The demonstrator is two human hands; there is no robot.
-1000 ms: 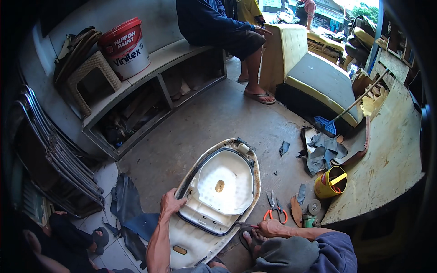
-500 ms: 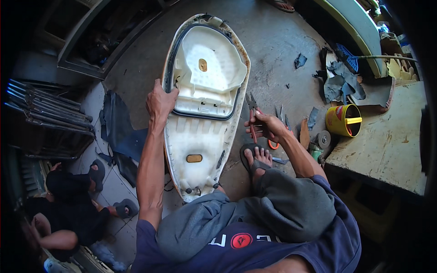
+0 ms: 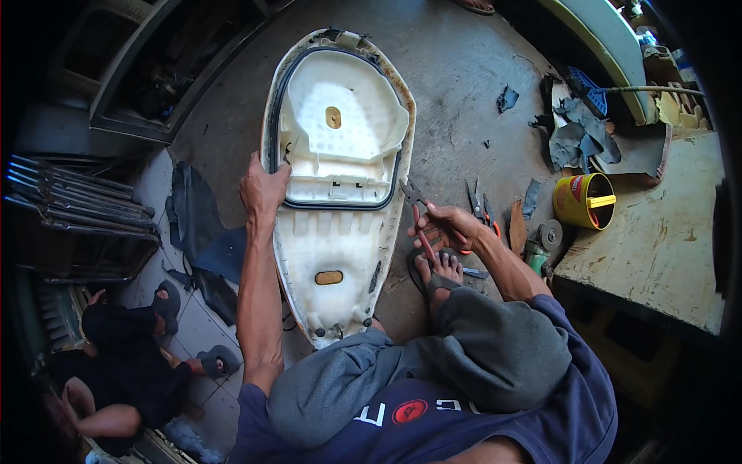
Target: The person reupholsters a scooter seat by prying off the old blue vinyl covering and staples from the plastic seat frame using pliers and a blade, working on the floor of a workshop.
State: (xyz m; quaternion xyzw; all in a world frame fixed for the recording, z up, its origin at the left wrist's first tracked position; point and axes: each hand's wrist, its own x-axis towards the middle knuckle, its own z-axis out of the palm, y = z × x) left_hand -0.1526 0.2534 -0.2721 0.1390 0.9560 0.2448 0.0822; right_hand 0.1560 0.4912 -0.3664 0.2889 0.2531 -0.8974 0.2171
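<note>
A long motorcycle seat base in off-white plastic leans underside up between my legs, its narrow end by my lap. A black rubber seal rings the recessed upper part, and the rim looks worn and brownish. My left hand is closed around the seat base's left edge, the thumb on its face. In my right hand is a pair of pliers with red handles. The jaws point up and left, close to the right rim; whether they touch it I cannot tell.
Scissors and an angle grinder lie to the right, near a yellow can and a wooden board. Torn dark scraps are heaped beyond. At left are black sheet material, stacked metal frames and another person.
The seat base's far end has shifted a little to the left and down, and my left hand with it. The pliers have tilted left, bringing their jaws to the right rim.
</note>
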